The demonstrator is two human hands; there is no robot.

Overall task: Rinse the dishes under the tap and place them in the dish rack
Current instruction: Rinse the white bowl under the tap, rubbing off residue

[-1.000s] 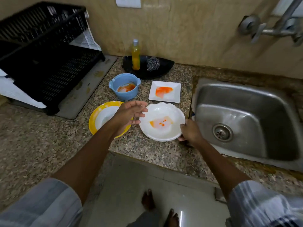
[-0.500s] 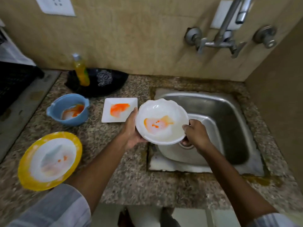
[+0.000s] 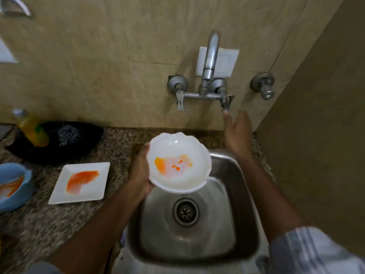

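My left hand (image 3: 140, 171) grips the left rim of a white scalloped plate (image 3: 195, 175) smeared with orange sauce, holding it over the back left of the steel sink (image 3: 233, 218). My right hand (image 3: 238, 131) is raised with fingers straight, its fingertips just below the right handle (image 3: 227, 102) of the wall tap (image 3: 210, 62). No water runs from the spout. A square white plate (image 3: 94, 188) with an orange smear and a blue bowl (image 3: 21, 186) with sauce stand on the granite counter (image 3: 39, 220) to the left. The dish rack is out of view.
A black tray (image 3: 83, 147) at the back left carries a yellow soap bottle (image 3: 31, 129) and a steel scrubber (image 3: 66, 134). A second valve (image 3: 263, 85) sits on the wall to the right. A side wall (image 3: 320, 135) closes in the sink's right side.
My right hand let go of the white plate and rose to the tap handle. My left hand alone now holds the plate over the sink. The view swung right and up.
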